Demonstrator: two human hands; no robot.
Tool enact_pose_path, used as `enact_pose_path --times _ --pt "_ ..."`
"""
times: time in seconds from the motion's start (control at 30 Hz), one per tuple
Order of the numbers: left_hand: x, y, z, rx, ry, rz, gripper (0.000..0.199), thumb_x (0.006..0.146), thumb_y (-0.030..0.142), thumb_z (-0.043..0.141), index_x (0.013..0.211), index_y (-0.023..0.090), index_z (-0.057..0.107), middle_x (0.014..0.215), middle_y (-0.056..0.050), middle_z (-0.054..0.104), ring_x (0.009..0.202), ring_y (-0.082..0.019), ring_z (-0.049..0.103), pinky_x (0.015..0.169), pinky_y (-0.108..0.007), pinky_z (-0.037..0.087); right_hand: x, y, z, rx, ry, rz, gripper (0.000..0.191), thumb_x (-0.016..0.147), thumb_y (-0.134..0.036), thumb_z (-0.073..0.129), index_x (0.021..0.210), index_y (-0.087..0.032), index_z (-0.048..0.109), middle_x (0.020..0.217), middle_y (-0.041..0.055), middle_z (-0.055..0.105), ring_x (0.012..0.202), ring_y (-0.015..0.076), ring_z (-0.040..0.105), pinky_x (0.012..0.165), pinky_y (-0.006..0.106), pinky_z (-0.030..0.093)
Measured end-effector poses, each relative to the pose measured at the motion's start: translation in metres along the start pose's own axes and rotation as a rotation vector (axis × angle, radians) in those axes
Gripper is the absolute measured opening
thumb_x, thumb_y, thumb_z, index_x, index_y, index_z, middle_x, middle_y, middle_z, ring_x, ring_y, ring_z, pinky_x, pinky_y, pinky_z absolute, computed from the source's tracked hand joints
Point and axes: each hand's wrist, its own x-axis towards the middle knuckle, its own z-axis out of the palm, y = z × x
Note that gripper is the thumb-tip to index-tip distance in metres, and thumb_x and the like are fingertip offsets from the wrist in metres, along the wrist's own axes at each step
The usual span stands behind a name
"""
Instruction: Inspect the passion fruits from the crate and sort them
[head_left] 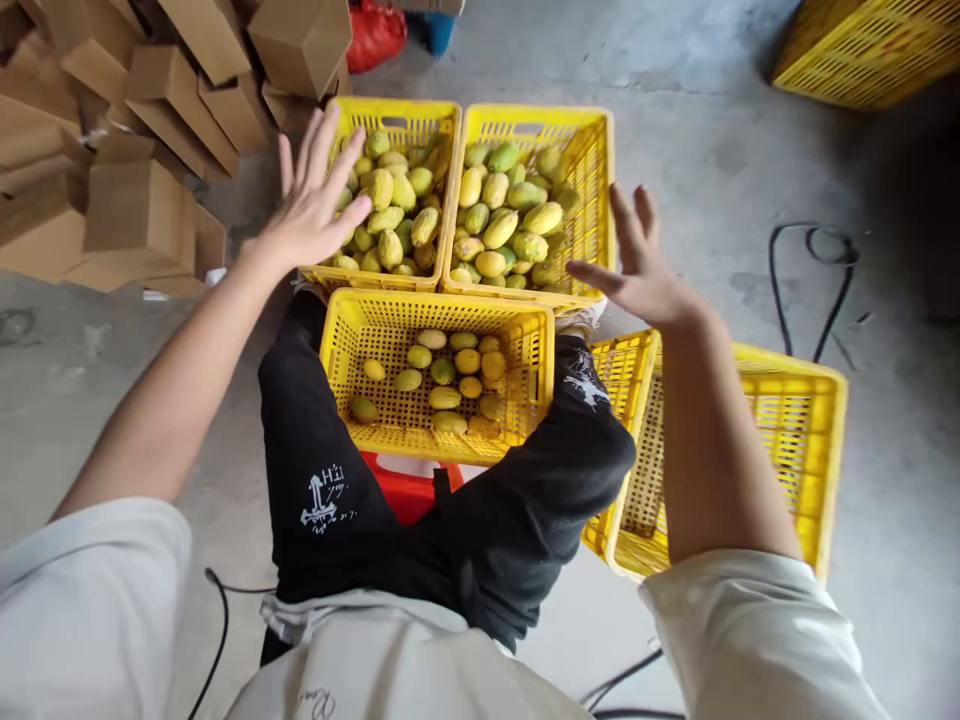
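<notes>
Both hands are spread wide and hold nothing: the left hand [311, 205] hovers over the far-left crate [442, 200] of mangoes [390, 215], seemingly without touching; the right hand [637, 265] hangs beside the neighbouring crate [604, 200]. A hasty grab could bruise fruit.

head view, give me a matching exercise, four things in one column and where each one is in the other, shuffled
Things:
1. left hand
2. right hand
3. near crate
4. cardboard boxes

Places:
A. between the person's knees, a few fruits inside
B. piled on the floor at far left
C. open, over the far left crate of fruit
D. open, by the far right crate of fruit

Pairs: 1-C, 2-D, 3-A, 4-B
</notes>
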Motion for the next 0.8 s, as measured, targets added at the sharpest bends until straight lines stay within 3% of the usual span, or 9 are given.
enact_pose_path --times 0.1,0.17,0.23,0.3,0.37,0.53,0.6,0.7,0.8 --pt "-0.017 0.011 0.04 -0.206 -0.101 -0.078 0.094 0.084 0.075 0.074 0.159 0.023 0.052 0.178 -0.007 0.031 0.168 -0.036 0.002 0.132 -0.05 -0.02 0.001 0.0 0.044 0.107 -0.21 0.046 0.116 0.089 -0.059 0.08 0.177 -0.032 0.009 0.183 0.0119 -0.014 0.169 0.0383 -0.007 0.133 0.059 0.013" --pt "-0.03 0.018 0.068 -0.344 -0.097 -0.118 0.082 0.088 0.072 0.071 0.152 0.022 0.059 0.171 -0.013 0.041 0.168 -0.038 0.006 0.135 -0.054 -0.009 0.004 0.002 0.077 0.174 -0.347 0.075 0.113 0.084 -0.064 0.082 0.175 -0.035 0.021 0.184 0.0125 -0.005 0.167 0.0465 0.011 0.13 0.066 0.024" --pt "-0.046 0.021 0.096 -0.446 -0.113 -0.135 0.075 0.09 0.068 0.069 0.146 0.019 0.062 0.165 -0.017 0.048 0.167 -0.041 0.011 0.134 -0.059 -0.002 0.009 0.006 0.113 0.187 -0.453 0.075 0.103 0.079 -0.062 0.086 0.168 -0.033 0.043 0.181 0.0136 0.021 0.161 0.0484 0.033 0.128 0.067 0.031" --pt "-0.065 0.02 0.124 -0.501 -0.197 -0.125 0.07 0.083 0.063 0.077 0.137 0.02 0.068 0.163 -0.016 0.052 0.165 -0.041 0.02 0.135 -0.058 0.002 0.012 0.01 0.148 0.201 -0.542 0.094 0.082 0.073 -0.053 0.092 0.148 -0.032 0.067 0.166 0.0114 0.052 0.153 0.0464 0.048 0.128 0.064 0.037" --pt "-0.085 0.014 0.15 -0.536 -0.32 -0.113 0.06 0.075 0.056 0.085 0.122 0.021 0.074 0.158 -0.016 0.057 0.16 -0.04 0.034 0.136 -0.052 0.009 0.014 0.011 0.181 0.247 -0.623 0.177 0.064 0.067 -0.041 0.096 0.128 -0.029 0.079 0.144 0.0118 0.071 0.138 0.0458 0.063 0.124 0.063 0.044" --pt "-0.127 -0.01 0.206 -0.54 -0.54 -0.33 0.039 0.061 0.032 0.092 0.095 0.022 0.075 0.127 -0.017 0.074 0.131 -0.041 0.065 0.126 -0.046 0.037 0.003 0.007 0.249 0.255 -0.678 0.344 0.021 0.075 -0.021 0.087 0.094 -0.024 0.081 0.1 0.0093 0.082 0.104 0.0376 0.078 0.105 0.054 0.058" --pt "-0.137 -0.019 0.222 -0.39 -0.635 -0.427 0.036 0.067 0.028 0.088 0.099 0.021 0.075 0.125 -0.018 0.074 0.129 -0.041 0.066 0.121 -0.045 0.043 -0.006 0.008 0.271 0.192 -0.701 0.389 0.007 0.08 -0.018 0.082 0.085 -0.021 0.077 0.09 0.0106 0.08 0.101 0.0368 0.078 0.102 0.052 0.059" --pt "-0.144 -0.03 0.239 -0.086 -0.946 -0.428 0.047 0.085 0.028 0.074 0.13 0.014 0.069 0.145 -0.023 0.063 0.137 -0.042 0.061 0.117 -0.046 0.046 -0.019 0.013 0.298 0.079 -0.767 0.463 0.004 0.082 -0.01 0.076 0.083 -0.013 0.074 0.085 0.0168 0.077 0.105 0.0392 0.076 0.099 0.048 0.058" --pt "-0.147 -0.038 0.257 0.012 -1.14 -0.409 0.06 0.095 0.026 0.064 0.152 0.011 0.055 0.157 -0.025 0.054 0.141 -0.042 0.057 0.114 -0.046 0.048 -0.033 0.017 0.317 -0.042 -0.839 0.509 0.02 0.083 -0.002 0.072 0.103 -0.005 0.074 0.113 0.0259 0.076 0.119 0.0397 0.072 0.101 0.043 0.057"
